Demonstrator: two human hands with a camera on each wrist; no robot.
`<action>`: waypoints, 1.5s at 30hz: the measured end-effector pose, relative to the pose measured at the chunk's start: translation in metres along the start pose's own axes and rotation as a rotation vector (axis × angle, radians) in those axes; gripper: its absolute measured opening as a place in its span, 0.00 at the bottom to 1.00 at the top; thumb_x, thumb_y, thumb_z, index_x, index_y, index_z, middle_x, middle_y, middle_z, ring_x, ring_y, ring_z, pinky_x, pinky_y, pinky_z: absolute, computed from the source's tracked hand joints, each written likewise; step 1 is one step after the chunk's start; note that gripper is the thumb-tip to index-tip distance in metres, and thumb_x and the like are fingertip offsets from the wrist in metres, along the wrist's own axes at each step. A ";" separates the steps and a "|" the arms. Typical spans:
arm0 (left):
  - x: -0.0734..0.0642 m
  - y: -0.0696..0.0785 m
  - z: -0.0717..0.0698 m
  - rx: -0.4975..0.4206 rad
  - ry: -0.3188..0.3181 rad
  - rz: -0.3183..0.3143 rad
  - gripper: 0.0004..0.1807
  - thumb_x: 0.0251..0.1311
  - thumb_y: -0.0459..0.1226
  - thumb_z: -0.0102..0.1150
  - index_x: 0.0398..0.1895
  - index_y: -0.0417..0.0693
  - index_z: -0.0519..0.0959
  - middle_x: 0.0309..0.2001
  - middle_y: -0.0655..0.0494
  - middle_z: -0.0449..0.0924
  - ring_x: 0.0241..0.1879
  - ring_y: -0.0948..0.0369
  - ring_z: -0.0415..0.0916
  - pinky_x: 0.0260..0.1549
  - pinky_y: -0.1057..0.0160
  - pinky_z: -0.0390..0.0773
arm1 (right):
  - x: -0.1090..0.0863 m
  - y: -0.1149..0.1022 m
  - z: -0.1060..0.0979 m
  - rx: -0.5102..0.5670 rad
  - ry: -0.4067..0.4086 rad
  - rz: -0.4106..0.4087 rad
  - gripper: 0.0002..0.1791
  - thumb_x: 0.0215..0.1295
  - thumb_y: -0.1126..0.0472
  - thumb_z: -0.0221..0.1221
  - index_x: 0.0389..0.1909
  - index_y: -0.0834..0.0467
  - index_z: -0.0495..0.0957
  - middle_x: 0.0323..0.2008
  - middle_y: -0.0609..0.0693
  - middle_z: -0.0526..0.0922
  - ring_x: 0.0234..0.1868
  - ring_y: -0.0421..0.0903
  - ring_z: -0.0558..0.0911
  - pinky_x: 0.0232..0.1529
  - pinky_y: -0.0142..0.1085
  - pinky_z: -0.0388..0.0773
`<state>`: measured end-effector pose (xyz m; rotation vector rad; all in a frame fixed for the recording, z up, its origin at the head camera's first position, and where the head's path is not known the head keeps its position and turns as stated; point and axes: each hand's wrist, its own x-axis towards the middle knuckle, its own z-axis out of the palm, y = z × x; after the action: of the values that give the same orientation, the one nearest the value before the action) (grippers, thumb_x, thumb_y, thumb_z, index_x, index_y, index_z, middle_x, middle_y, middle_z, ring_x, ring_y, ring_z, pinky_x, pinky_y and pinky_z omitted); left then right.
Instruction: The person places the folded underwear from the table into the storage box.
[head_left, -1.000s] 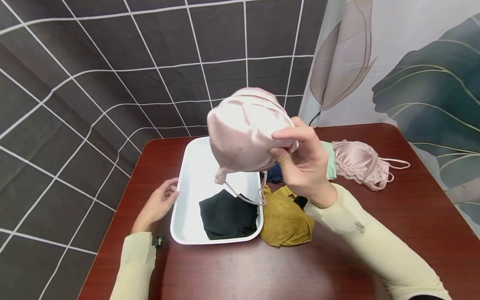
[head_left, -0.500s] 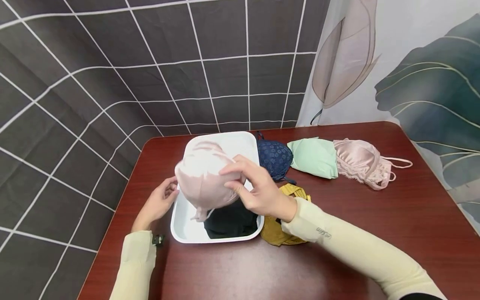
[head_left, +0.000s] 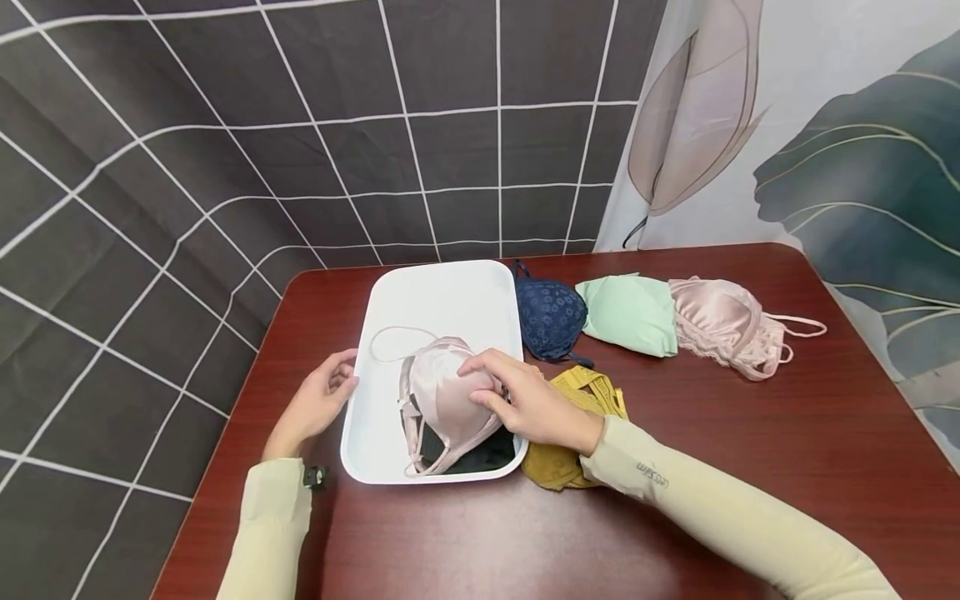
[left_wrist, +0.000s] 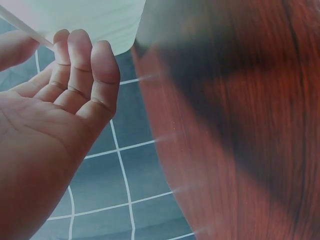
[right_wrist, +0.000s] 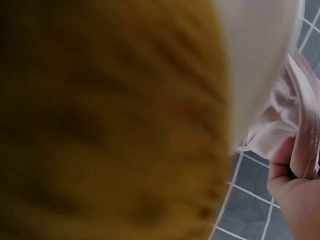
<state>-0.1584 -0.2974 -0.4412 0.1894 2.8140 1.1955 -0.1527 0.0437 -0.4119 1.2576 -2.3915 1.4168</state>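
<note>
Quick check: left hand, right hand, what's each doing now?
Left hand: open, fingers against the white tray rim.
Right hand: holding the pink bra in the tray.

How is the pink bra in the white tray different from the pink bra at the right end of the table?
The pink bra in the tray lies inside the white tray on a black garment, under the right hand; the pink bra on the table lies untouched on bare wood beside a mint garment. Both are shiny pale pink with thin straps.
</note>
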 end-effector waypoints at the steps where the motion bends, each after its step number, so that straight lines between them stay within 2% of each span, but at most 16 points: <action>1: 0.000 0.000 0.000 0.000 0.000 -0.003 0.25 0.66 0.31 0.51 0.65 0.37 0.63 0.40 0.46 0.71 0.41 0.52 0.72 0.40 0.57 0.75 | -0.002 0.002 0.001 -0.007 -0.018 0.016 0.14 0.65 0.61 0.59 0.51 0.53 0.72 0.45 0.41 0.75 0.29 0.37 0.69 0.32 0.30 0.69; 3: 0.000 0.001 -0.001 0.000 -0.002 -0.004 0.25 0.66 0.31 0.51 0.65 0.37 0.63 0.40 0.46 0.71 0.41 0.52 0.72 0.40 0.57 0.75 | -0.005 0.004 0.004 -0.026 -0.049 0.056 0.14 0.65 0.61 0.58 0.51 0.54 0.72 0.48 0.42 0.75 0.31 0.38 0.69 0.35 0.31 0.70; 5: 0.000 0.001 -0.001 0.000 -0.004 -0.002 0.25 0.66 0.31 0.51 0.65 0.37 0.63 0.40 0.46 0.71 0.41 0.53 0.72 0.39 0.59 0.75 | -0.006 0.005 0.006 -0.060 -0.075 0.107 0.14 0.66 0.60 0.58 0.51 0.54 0.73 0.49 0.44 0.75 0.37 0.38 0.73 0.41 0.32 0.71; 9: 0.000 0.001 0.000 0.002 0.002 0.001 0.24 0.66 0.31 0.51 0.64 0.36 0.63 0.40 0.46 0.71 0.41 0.52 0.72 0.39 0.58 0.75 | -0.005 0.004 0.011 -0.198 -0.117 0.192 0.14 0.63 0.57 0.61 0.49 0.53 0.75 0.47 0.46 0.79 0.45 0.42 0.75 0.45 0.37 0.70; 11: 0.000 0.001 0.000 0.006 0.006 0.002 0.24 0.66 0.30 0.51 0.64 0.36 0.63 0.40 0.46 0.71 0.41 0.52 0.72 0.39 0.58 0.75 | -0.005 0.004 0.013 -0.266 -0.150 0.209 0.14 0.61 0.56 0.62 0.47 0.53 0.77 0.39 0.47 0.81 0.41 0.45 0.74 0.41 0.38 0.69; 14: -0.001 0.001 0.001 0.008 0.011 0.006 0.24 0.65 0.30 0.51 0.64 0.35 0.63 0.40 0.46 0.72 0.40 0.52 0.72 0.38 0.60 0.75 | -0.006 0.003 0.017 -0.341 -0.200 0.201 0.12 0.59 0.55 0.65 0.43 0.52 0.80 0.30 0.46 0.78 0.33 0.45 0.68 0.34 0.37 0.65; 18: 0.000 0.002 0.002 0.002 0.013 0.011 0.24 0.65 0.29 0.51 0.64 0.35 0.63 0.39 0.46 0.72 0.40 0.52 0.72 0.38 0.62 0.74 | -0.008 0.003 0.018 -0.360 -0.227 0.195 0.09 0.58 0.56 0.65 0.40 0.51 0.82 0.29 0.46 0.75 0.33 0.45 0.64 0.33 0.36 0.63; 25: 0.000 0.002 0.001 0.013 0.015 0.012 0.24 0.65 0.29 0.52 0.64 0.35 0.63 0.39 0.45 0.72 0.40 0.52 0.73 0.39 0.60 0.75 | -0.010 0.002 0.010 -0.304 -0.155 0.190 0.06 0.59 0.58 0.64 0.37 0.52 0.82 0.33 0.46 0.77 0.34 0.44 0.65 0.35 0.37 0.64; 31: -0.001 0.001 0.001 0.006 0.007 0.010 0.25 0.65 0.30 0.52 0.65 0.35 0.63 0.40 0.45 0.72 0.40 0.51 0.73 0.38 0.60 0.75 | -0.012 0.003 -0.005 -0.270 -0.066 0.172 0.06 0.60 0.63 0.62 0.38 0.54 0.81 0.37 0.49 0.78 0.40 0.46 0.68 0.42 0.40 0.67; 38: 0.000 0.003 0.001 0.000 0.005 0.012 0.25 0.65 0.30 0.52 0.65 0.36 0.63 0.40 0.46 0.72 0.40 0.52 0.73 0.38 0.60 0.75 | -0.020 0.006 -0.028 -0.290 0.016 0.214 0.07 0.60 0.63 0.62 0.39 0.56 0.81 0.38 0.49 0.78 0.40 0.45 0.69 0.41 0.39 0.68; 45: -0.001 0.003 0.001 0.008 0.011 0.020 0.25 0.65 0.30 0.52 0.64 0.34 0.63 0.39 0.45 0.72 0.40 0.52 0.73 0.37 0.61 0.75 | -0.035 0.014 -0.049 -0.299 0.048 0.249 0.08 0.60 0.62 0.62 0.41 0.56 0.81 0.38 0.47 0.79 0.41 0.45 0.70 0.42 0.40 0.68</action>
<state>-0.1569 -0.2944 -0.4394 0.2131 2.8340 1.1929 -0.1549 0.1056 -0.4099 0.8716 -2.6736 1.0669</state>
